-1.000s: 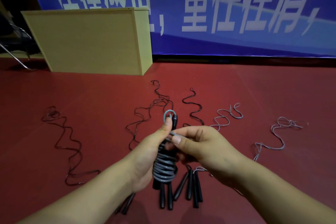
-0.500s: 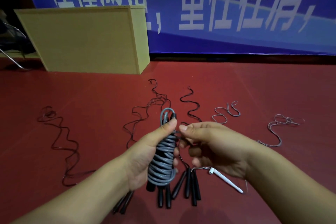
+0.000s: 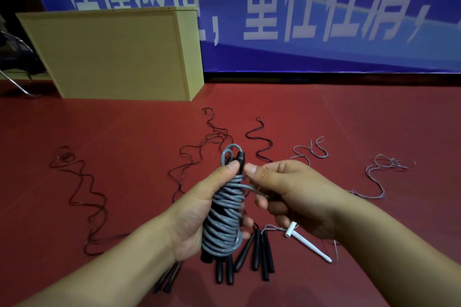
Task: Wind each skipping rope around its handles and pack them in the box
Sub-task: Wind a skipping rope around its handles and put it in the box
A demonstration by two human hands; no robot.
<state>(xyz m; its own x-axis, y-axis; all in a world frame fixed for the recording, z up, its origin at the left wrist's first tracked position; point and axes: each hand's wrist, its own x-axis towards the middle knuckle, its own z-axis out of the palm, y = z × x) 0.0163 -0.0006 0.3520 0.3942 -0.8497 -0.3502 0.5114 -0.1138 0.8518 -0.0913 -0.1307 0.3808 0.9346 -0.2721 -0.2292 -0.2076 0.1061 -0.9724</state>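
My left hand (image 3: 197,209) grips a grey skipping rope (image 3: 224,219) that is coiled tightly around its black handles, held upright in the middle of the view. A small grey loop (image 3: 228,154) sticks out above the coil. My right hand (image 3: 291,197) pinches the grey strand at the coil's upper right side. Several more black handles (image 3: 259,254) lie on the red floor below my hands, their ropes (image 3: 207,147) trailing away. The light wooden box (image 3: 112,55) stands at the back left.
A white handle (image 3: 309,244) with a thin grey rope (image 3: 379,177) lies at the right under my forearm. A dark rope (image 3: 82,194) snakes over the floor at the left. A blue banner (image 3: 324,7) covers the back wall.
The bundle has sunk a little in my left hand and its top loop has grown. My right hand slid to the coil's right side, uncovering the white handle on the floor.
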